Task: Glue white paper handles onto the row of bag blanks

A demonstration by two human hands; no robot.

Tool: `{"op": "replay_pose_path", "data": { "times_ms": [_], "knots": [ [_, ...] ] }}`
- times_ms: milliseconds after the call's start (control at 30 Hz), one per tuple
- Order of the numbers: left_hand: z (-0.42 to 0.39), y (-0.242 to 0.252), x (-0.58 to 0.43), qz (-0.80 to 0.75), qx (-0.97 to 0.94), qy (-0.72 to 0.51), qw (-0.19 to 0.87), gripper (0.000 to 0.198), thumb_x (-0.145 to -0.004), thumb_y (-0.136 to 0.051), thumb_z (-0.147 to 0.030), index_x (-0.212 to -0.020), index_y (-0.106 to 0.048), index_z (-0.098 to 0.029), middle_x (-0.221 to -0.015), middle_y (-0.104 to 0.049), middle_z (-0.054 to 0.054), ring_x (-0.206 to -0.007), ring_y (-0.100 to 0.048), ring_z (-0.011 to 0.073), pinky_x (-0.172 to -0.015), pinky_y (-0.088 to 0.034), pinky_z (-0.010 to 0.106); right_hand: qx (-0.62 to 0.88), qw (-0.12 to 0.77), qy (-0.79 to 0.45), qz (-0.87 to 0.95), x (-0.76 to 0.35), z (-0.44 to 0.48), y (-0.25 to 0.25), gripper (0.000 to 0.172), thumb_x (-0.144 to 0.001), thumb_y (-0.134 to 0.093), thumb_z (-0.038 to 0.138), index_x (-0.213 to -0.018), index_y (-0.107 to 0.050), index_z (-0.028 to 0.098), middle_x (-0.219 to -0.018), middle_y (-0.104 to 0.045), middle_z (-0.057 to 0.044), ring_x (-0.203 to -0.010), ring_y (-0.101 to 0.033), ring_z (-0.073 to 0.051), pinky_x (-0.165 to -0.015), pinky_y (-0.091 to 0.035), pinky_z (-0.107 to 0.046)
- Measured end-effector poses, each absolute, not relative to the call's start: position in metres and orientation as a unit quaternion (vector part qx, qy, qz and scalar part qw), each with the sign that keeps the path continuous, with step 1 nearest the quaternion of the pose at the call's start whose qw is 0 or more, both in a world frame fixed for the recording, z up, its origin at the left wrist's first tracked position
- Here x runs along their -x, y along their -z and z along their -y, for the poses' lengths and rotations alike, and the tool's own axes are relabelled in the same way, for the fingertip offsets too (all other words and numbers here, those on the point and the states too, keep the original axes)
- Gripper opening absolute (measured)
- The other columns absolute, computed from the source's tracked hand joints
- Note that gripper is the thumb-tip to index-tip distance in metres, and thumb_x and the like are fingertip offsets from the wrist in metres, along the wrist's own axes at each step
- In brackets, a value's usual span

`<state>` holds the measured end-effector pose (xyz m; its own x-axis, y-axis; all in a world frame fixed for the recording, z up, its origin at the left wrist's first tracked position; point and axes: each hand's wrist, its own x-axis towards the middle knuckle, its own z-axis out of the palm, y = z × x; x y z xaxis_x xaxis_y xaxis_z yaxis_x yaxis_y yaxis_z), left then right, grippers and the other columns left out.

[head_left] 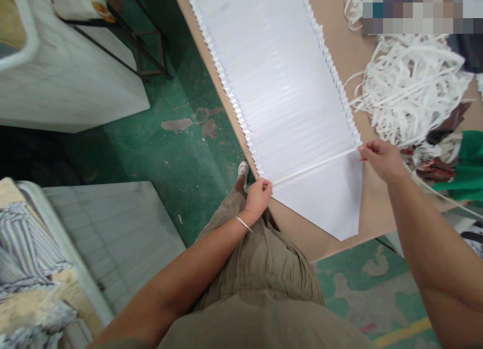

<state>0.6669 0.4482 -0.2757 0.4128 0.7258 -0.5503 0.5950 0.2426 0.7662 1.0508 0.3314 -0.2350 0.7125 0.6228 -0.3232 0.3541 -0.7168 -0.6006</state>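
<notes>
A long white pleated paper sheet [279,82] lies along the brown table [373,198], its near end still flat. My left hand [258,194] pinches the left edge of the newest fold at the table's left border, fingers closed on the paper. My right hand [381,158] pinches the right end of the same raised fold [315,167], fingers closed. A thin bangle sits on my left wrist.
A heap of white paper strips [411,82] lies on the table to the right, with green cloth [468,170] and dark scraps beside it. A white cabinet [68,82] and a grey ribbed panel [113,233] stand on the green floor to the left.
</notes>
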Motion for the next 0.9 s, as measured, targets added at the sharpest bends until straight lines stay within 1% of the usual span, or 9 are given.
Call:
{"op": "replay_pose_path", "data": {
  "times_ms": [133, 300, 467, 600, 733, 900],
  "knots": [
    [-0.448, 0.278, -0.668, -0.559, -0.624, -0.059, 0.543, 0.017, -0.087, -0.063, -0.026, -0.072, -0.059, -0.018, -0.07, -0.065, 0.001, -0.068, -0.062, 0.0156, -0.065, -0.043, 0.025, 0.888, 0.289, -0.256, 0.251, -1.053, -0.331, 0.239, 0.012, -0.086, -0.069, 0.025, -0.08, -0.065, 0.016, -0.064, -0.06, 0.003, -0.059, -0.056, -0.009, -0.064, -0.05, -0.022],
    [-0.45, 0.279, -0.67, -0.552, -0.619, -0.055, 0.556, 0.016, -0.09, -0.059, -0.023, -0.074, -0.059, -0.017, -0.069, -0.066, 0.001, -0.066, -0.062, 0.0149, -0.065, -0.043, 0.025, 0.875, 0.341, -0.257, 0.227, -1.051, -0.334, 0.242, 0.011, -0.084, -0.071, 0.021, -0.078, -0.064, 0.016, -0.064, -0.057, 0.004, -0.059, -0.053, -0.008, -0.065, -0.055, -0.023],
    [-0.45, 0.28, -0.671, -0.56, -0.63, -0.053, 0.536, 0.016, -0.089, -0.061, -0.022, -0.074, -0.059, -0.018, -0.072, -0.067, 0.002, -0.069, -0.063, 0.0152, -0.065, -0.042, 0.024, 0.871, 0.348, -0.257, 0.231, -1.058, -0.333, 0.251, 0.01, -0.084, -0.072, 0.022, -0.08, -0.064, 0.015, -0.065, -0.056, 0.005, -0.058, -0.052, -0.007, -0.064, -0.057, -0.023],
    [-0.449, 0.283, -0.671, -0.561, -0.636, -0.054, 0.527, 0.016, -0.089, -0.062, -0.024, -0.075, -0.059, -0.018, -0.073, -0.068, 0.003, -0.067, -0.062, 0.015, -0.064, -0.041, 0.024, 0.872, 0.349, -0.262, 0.224, -1.061, -0.335, 0.256, 0.011, -0.085, -0.071, 0.023, -0.082, -0.064, 0.015, -0.068, -0.058, 0.005, -0.061, -0.054, -0.008, -0.066, -0.059, -0.023],
    [-0.449, 0.283, -0.671, -0.567, -0.641, -0.045, 0.516, 0.017, -0.09, -0.063, -0.027, -0.075, -0.06, -0.018, -0.073, -0.068, 0.003, -0.067, -0.062, 0.0154, -0.063, -0.041, 0.024, 0.871, 0.354, -0.262, 0.216, -1.06, -0.338, 0.255, 0.012, -0.084, -0.072, 0.024, -0.08, -0.063, 0.016, -0.067, -0.056, 0.004, -0.062, -0.053, -0.009, -0.067, -0.059, -0.025],
    [-0.452, 0.277, -0.672, -0.569, -0.653, -0.027, 0.5, 0.018, -0.09, -0.062, -0.026, -0.075, -0.061, -0.018, -0.073, -0.068, 0.003, -0.069, -0.063, 0.0168, -0.066, -0.042, 0.025, 0.871, 0.356, -0.263, 0.216, -1.055, -0.342, 0.254, 0.013, -0.082, -0.07, 0.025, -0.077, -0.06, 0.017, -0.065, -0.054, 0.004, -0.06, -0.051, -0.009, -0.063, -0.058, -0.026]
  ]
}}
